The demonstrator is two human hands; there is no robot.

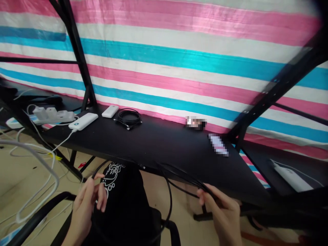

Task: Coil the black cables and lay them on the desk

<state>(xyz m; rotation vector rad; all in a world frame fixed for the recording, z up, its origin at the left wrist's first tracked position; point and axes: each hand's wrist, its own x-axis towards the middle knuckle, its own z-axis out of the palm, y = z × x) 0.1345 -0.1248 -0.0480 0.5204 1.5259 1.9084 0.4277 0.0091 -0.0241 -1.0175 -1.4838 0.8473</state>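
A long black cable (170,198) runs between my two hands, with part of it hanging in a loop over my lap. My left hand (88,198), at the lower left, pinches one stretch of it between thumb and index finger while the other fingers curl loosely. At the lower right, my right hand (220,206) grips several gathered strands. Some strands lie along the front edge of the black table (153,145). A second black cable (129,117), neatly coiled with its plugs showing, rests near the table's back edge.
A white power bank (84,121) with a cord and a smaller white box (110,111) sit at the table's left. A blurred phone-like object (218,145) lies right. Power strip (22,121) and white cords (38,153) crowd the left. Black frame posts (79,58) stand at both sides.
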